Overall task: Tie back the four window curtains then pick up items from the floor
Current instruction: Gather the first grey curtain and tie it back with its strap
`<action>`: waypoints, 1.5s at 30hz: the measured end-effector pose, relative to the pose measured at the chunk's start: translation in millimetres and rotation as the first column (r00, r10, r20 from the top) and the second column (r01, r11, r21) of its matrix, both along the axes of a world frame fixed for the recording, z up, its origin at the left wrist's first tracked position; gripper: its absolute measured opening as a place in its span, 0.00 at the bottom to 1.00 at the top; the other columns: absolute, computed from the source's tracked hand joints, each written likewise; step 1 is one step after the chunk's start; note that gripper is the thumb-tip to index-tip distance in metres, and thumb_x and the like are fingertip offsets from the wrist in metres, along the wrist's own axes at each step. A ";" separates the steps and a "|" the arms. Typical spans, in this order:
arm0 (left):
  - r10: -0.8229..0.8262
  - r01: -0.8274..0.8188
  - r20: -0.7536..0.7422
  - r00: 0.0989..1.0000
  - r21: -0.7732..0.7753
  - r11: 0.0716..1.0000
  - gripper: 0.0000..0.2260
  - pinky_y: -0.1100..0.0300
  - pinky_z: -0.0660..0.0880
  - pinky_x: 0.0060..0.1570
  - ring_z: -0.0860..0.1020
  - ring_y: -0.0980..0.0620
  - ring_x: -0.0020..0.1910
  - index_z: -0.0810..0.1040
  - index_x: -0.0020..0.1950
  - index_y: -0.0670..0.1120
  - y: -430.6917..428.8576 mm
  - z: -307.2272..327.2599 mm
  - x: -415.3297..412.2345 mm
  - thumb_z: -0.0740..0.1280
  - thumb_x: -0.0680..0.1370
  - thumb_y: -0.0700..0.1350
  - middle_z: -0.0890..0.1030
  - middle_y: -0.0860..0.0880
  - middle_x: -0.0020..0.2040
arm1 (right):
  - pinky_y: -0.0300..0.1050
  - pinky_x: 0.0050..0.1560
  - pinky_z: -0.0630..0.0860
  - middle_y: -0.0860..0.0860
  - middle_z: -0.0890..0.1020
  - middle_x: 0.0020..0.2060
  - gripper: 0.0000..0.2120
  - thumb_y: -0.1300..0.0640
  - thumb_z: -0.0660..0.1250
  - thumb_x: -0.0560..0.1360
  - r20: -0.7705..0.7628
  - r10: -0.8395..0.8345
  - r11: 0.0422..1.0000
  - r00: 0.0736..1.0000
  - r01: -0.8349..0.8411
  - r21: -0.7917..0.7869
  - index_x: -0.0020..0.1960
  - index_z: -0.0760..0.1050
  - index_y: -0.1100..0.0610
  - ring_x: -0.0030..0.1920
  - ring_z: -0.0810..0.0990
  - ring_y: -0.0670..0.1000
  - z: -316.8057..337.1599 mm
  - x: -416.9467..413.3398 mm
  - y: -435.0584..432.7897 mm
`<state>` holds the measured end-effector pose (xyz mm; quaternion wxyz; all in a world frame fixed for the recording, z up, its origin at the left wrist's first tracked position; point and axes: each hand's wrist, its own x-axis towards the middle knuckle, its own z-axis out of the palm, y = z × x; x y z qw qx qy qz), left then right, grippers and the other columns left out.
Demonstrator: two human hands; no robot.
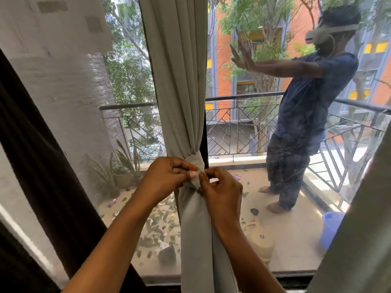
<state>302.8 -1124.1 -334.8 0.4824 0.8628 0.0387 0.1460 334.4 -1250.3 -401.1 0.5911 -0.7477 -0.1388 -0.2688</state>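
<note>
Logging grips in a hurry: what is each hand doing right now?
Left hand: pinching the tie around the grey curtain.
Right hand: pinching the same tie.

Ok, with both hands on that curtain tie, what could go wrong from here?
1. The left hand and right hand pinch only the short ends of the tie, so an end may slip free before the knot is tight.
2. The tie wraps a thick bunch of grey curtain; if loose, it could slide down and let the folds spread.
</note>
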 end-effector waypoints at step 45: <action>-0.124 0.099 0.262 0.957 0.106 0.989 0.06 0.53 0.75 0.46 0.80 0.57 0.41 0.75 0.42 0.53 21.1 -39.8 15.8 0.71 0.73 0.44 0.81 0.55 0.38 | 0.30 0.48 0.72 0.37 0.80 0.45 0.20 0.43 0.74 0.67 -0.186 0.429 0.899 0.884 -0.438 -0.004 0.55 0.74 0.46 0.48 0.77 0.33 -23.5 36.8 -3.2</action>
